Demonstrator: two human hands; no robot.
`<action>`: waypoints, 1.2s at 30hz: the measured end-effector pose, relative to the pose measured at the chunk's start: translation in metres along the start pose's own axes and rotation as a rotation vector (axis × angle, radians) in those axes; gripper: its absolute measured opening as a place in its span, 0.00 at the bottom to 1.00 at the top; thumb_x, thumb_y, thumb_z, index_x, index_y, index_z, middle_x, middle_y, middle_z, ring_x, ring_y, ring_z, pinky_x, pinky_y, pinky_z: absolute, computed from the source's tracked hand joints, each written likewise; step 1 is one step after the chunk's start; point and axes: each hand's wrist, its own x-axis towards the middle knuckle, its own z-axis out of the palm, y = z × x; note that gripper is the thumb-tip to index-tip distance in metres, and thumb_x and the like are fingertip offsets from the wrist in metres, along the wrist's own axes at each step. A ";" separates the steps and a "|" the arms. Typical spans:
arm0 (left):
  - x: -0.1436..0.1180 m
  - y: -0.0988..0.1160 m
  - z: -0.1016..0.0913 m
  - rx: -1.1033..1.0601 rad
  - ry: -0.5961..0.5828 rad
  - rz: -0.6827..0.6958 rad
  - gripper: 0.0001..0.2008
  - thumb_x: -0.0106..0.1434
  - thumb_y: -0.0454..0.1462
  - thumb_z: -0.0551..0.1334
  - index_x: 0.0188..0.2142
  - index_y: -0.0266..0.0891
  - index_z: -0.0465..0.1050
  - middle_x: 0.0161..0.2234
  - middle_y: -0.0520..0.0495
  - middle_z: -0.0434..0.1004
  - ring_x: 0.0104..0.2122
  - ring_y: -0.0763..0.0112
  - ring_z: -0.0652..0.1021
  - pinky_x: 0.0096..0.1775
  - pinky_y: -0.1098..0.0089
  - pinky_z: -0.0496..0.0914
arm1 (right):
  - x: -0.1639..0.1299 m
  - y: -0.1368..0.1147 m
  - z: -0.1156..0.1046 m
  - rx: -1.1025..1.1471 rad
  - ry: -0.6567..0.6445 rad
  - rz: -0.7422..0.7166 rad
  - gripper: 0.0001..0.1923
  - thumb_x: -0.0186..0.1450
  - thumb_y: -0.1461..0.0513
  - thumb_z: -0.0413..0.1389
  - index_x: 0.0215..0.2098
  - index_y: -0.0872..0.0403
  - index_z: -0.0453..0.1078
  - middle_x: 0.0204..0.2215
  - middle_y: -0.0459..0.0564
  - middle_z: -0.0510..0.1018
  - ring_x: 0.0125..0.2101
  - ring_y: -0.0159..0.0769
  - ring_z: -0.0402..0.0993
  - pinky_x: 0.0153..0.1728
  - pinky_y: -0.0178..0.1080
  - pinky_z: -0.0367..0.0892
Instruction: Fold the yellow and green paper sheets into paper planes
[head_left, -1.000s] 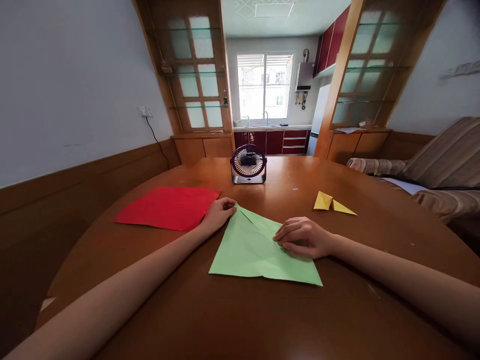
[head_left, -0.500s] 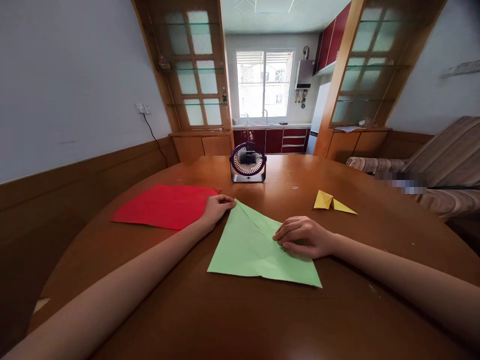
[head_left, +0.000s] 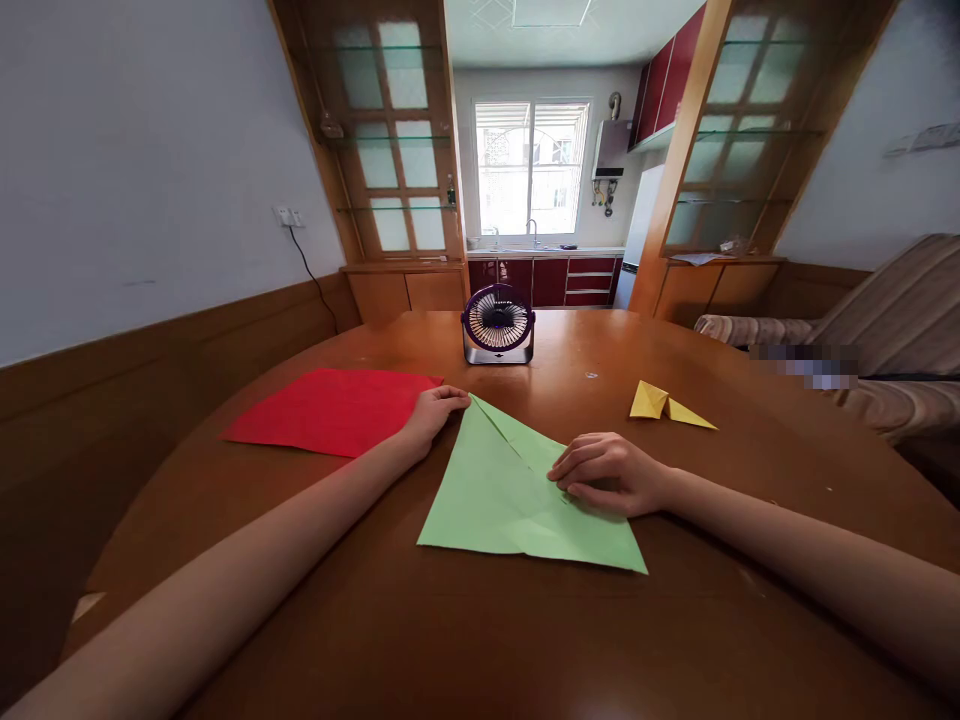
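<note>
A light green sheet of paper [head_left: 517, 500], folded along its upper right side, lies flat on the table in front of me. My left hand [head_left: 435, 415] pinches its top corner between thumb and fingers. Over the right edge of the sheet, my right hand [head_left: 611, 475] presses down with bent fingers held close together. Its fingertips lie by the slanting fold, and the palm hides part of the paper's right side. Beside my left hand is a flat red sheet [head_left: 330, 410], partly covered by my wrist.
A small yellow folded paper piece [head_left: 649, 401] sits to the right on the round wooden table [head_left: 480, 640]. Beyond the papers stands a small purple fan [head_left: 499, 320]. A striped sofa [head_left: 892, 310] is at the right.
The whole view has shifted very slightly. Both hands keep their places on the green paper, and the fold near its top corner looks slightly more open.
</note>
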 end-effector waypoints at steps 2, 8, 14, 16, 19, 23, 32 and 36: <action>0.001 0.000 0.000 -0.010 0.010 -0.006 0.11 0.38 0.38 0.70 0.23 0.37 0.74 0.23 0.50 0.77 0.25 0.70 0.75 0.31 0.69 0.68 | 0.000 0.000 0.000 0.003 0.004 -0.003 0.07 0.66 0.64 0.54 0.37 0.56 0.75 0.35 0.54 0.82 0.37 0.37 0.78 0.38 0.41 0.74; 0.000 0.000 0.000 -0.016 0.021 -0.016 0.10 0.39 0.38 0.70 0.22 0.37 0.74 0.24 0.48 0.78 0.25 0.68 0.76 0.31 0.68 0.70 | 0.000 0.000 0.000 0.003 -0.005 0.003 0.08 0.67 0.64 0.54 0.38 0.56 0.75 0.35 0.54 0.82 0.37 0.37 0.78 0.38 0.42 0.74; 0.000 0.001 -0.002 0.005 0.026 -0.028 0.07 0.40 0.36 0.68 0.21 0.37 0.75 0.22 0.48 0.78 0.24 0.68 0.76 0.31 0.68 0.70 | 0.001 -0.001 -0.001 0.001 -0.008 0.000 0.08 0.67 0.64 0.54 0.37 0.56 0.75 0.35 0.55 0.82 0.37 0.37 0.78 0.38 0.41 0.74; 0.001 0.001 -0.003 0.009 0.025 -0.034 0.06 0.39 0.35 0.68 0.21 0.37 0.75 0.22 0.48 0.78 0.25 0.67 0.77 0.31 0.68 0.71 | 0.001 -0.001 -0.001 0.002 -0.009 -0.001 0.08 0.67 0.64 0.54 0.38 0.56 0.75 0.35 0.55 0.82 0.37 0.38 0.78 0.38 0.42 0.74; 0.002 0.001 -0.004 0.011 0.021 -0.048 0.06 0.39 0.34 0.68 0.21 0.37 0.75 0.22 0.48 0.78 0.24 0.67 0.77 0.31 0.67 0.71 | 0.001 -0.001 -0.001 0.001 -0.008 0.002 0.08 0.67 0.64 0.54 0.38 0.56 0.75 0.36 0.55 0.82 0.37 0.38 0.78 0.37 0.42 0.74; 0.001 0.002 -0.004 0.007 0.006 -0.066 0.08 0.37 0.33 0.68 0.22 0.37 0.76 0.22 0.48 0.78 0.23 0.68 0.77 0.30 0.68 0.71 | 0.000 0.000 0.000 0.007 -0.003 0.003 0.07 0.66 0.64 0.54 0.38 0.56 0.75 0.36 0.55 0.82 0.37 0.38 0.78 0.38 0.42 0.74; 0.001 0.001 -0.004 -0.010 -0.011 -0.058 0.10 0.39 0.38 0.69 0.22 0.36 0.76 0.24 0.45 0.79 0.26 0.65 0.78 0.32 0.66 0.72 | 0.001 -0.001 -0.001 0.004 -0.010 0.007 0.08 0.67 0.64 0.54 0.38 0.56 0.75 0.36 0.55 0.82 0.37 0.37 0.79 0.38 0.41 0.74; 0.003 0.000 -0.006 -0.012 -0.015 -0.058 0.08 0.39 0.36 0.68 0.22 0.36 0.76 0.23 0.46 0.78 0.25 0.65 0.78 0.32 0.66 0.72 | 0.001 -0.001 -0.001 0.000 -0.016 0.005 0.08 0.67 0.64 0.54 0.38 0.56 0.75 0.35 0.55 0.82 0.37 0.38 0.78 0.38 0.42 0.74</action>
